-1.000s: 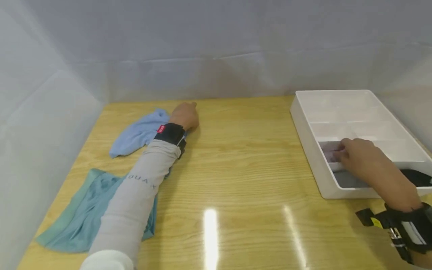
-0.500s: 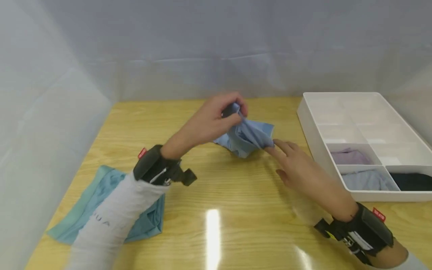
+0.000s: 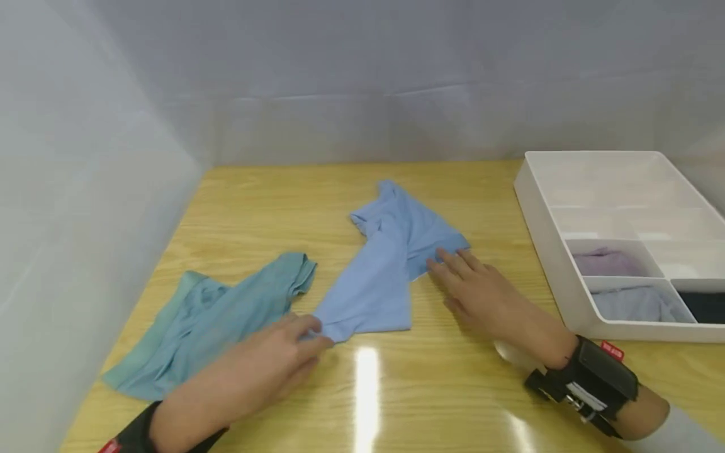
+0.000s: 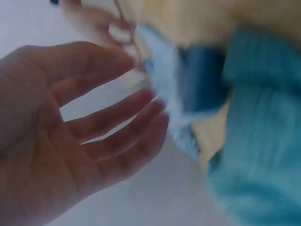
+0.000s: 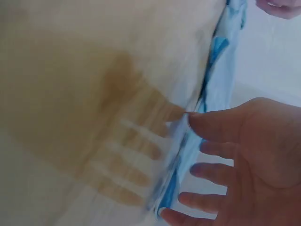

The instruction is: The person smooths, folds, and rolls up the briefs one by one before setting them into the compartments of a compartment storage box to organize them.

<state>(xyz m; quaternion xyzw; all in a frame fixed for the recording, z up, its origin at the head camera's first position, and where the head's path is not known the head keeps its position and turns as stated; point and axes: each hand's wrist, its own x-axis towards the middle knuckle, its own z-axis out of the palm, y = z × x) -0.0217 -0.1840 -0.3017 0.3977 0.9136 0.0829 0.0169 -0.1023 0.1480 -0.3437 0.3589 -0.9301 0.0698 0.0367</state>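
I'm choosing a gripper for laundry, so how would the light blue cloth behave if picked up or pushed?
The light blue cloth would probably sag when lifted: it lies in soft folds. Its thin-looking edges suggest little weight. Pushed, it would likely bunch rather than roll, lying low on the table.

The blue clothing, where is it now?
In the head view, the blue garment lies on the middle of the wooden table, right of the teal garment and left of the white divided tray, between the left hand and right hand.
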